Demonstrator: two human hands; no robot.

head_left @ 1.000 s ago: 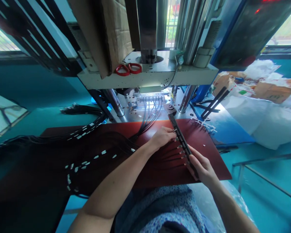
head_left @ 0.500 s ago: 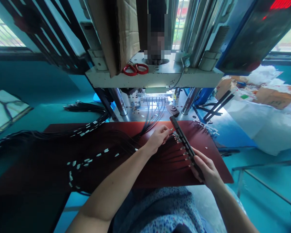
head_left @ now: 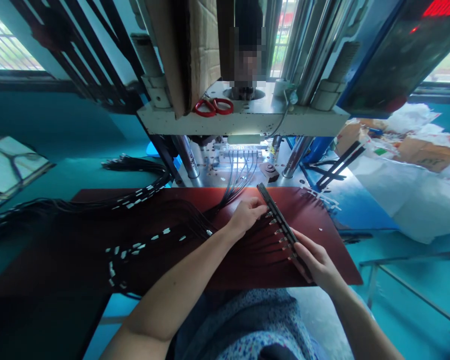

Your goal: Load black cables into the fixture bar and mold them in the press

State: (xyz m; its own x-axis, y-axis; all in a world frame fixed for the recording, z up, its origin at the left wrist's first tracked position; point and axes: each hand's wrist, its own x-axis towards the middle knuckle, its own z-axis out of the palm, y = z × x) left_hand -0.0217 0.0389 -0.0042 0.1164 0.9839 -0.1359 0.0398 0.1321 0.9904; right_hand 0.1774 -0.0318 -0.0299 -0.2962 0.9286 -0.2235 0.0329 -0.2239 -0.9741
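position of hands: the left hand [head_left: 245, 216] has its thumb and forefinger at the near-left edge of the dark bar [head_left: 281, 221], toward the bar's far end. half a second ago these fingertips stood off the bar with a bright tip showing; they have since closed that gap. this suggests that one more cable end is being brought to the row. whether the fingers are clamped on it cannot be told from here.

the right hand [head_left: 315, 257] is clamped on the bar's near end, thumb on top, and has kept that grip throughout.

position of bar: held at a slant above the red-brown board [head_left: 337, 267]. bright connectors [head_left: 273, 222] line its left edge, with black cables running leftward from them; how firmly they are seated is too small to judge. beyond, grey cables [head_left: 233, 186] lead into the lit press fixture [head_left: 243, 150].
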